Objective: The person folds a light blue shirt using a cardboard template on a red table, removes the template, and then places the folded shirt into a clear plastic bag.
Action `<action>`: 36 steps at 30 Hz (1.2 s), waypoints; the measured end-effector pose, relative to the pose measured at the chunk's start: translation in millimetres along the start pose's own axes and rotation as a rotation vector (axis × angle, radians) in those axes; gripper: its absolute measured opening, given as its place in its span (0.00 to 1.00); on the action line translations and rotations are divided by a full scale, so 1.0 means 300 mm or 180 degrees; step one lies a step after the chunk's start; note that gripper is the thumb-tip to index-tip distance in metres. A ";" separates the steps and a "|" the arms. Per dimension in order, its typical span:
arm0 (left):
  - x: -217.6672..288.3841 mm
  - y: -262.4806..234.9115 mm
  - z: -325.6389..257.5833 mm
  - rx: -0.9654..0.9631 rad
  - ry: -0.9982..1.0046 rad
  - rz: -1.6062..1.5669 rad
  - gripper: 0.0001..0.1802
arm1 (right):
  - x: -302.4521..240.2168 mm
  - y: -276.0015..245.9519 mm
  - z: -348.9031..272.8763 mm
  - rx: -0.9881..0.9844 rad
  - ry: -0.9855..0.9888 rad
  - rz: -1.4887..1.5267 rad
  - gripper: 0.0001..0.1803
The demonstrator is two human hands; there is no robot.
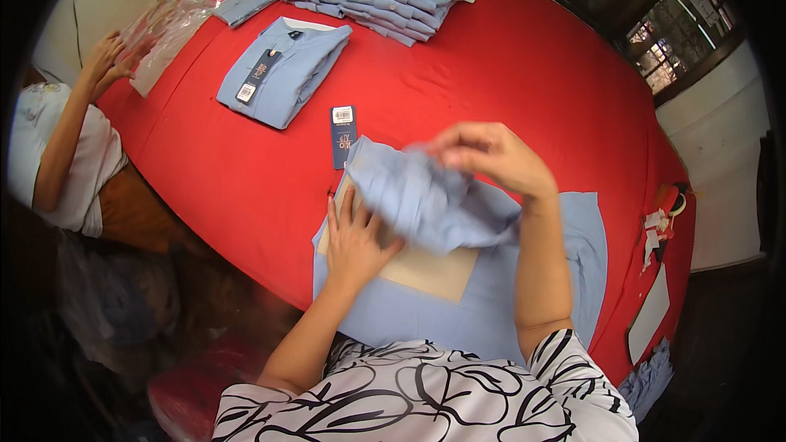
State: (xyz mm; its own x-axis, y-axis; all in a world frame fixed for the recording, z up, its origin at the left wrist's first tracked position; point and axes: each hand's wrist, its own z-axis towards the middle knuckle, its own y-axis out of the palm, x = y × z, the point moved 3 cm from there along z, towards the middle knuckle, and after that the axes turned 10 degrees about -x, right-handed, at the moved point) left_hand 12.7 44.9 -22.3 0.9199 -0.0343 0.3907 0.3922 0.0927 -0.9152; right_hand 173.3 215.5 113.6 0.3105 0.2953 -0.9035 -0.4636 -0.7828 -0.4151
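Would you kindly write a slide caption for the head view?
Left hand on beige card, right hand gripping a light-blue garment, over a red tablecloth.

Surface: I am looking down on a broad surface [246, 172], covered in red cloth, its edges bent by my lens.
Near edge: a spread shirt [585, 254], light blue, lies here, partly bunched up.
Just beyond it: I see a dark blue tag [344, 139] lying flat.
Farther off: one folded shirt [301, 74], front up.
Far end: a stack of shirts [389, 0], same blue.
Left edge: clear plastic [168, 45], crumpled.
Right edge: I make out a tape roll [678, 204], white scraps [652, 233] and a white board [649, 315].
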 end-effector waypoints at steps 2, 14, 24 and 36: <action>-0.031 0.022 -0.011 0.0034 0.0118 -0.0186 0.37 | 0.059 0.054 0.012 0.1068 -0.0272 -0.0470 0.21; 0.030 -0.026 -0.006 0.0462 0.0463 -0.0025 0.35 | 0.207 0.127 -0.282 0.0784 0.0622 0.0060 0.21; 0.058 -0.003 0.000 0.0393 0.0840 -0.0813 0.08 | 0.415 -0.108 -1.348 0.3498 0.2516 -0.3232 0.10; 0.063 -0.079 0.001 -0.0271 0.1407 -0.0717 0.29 | 0.542 0.121 -1.375 0.3597 0.2349 -0.2229 0.26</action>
State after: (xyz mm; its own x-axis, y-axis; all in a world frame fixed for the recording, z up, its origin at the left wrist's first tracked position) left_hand 20.8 42.4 6.7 0.7191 -0.4641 0.5172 0.5634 -0.0463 -0.8249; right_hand 549.2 9.2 -4.4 0.9049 -0.1820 -0.3846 -0.3176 0.3127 -0.8952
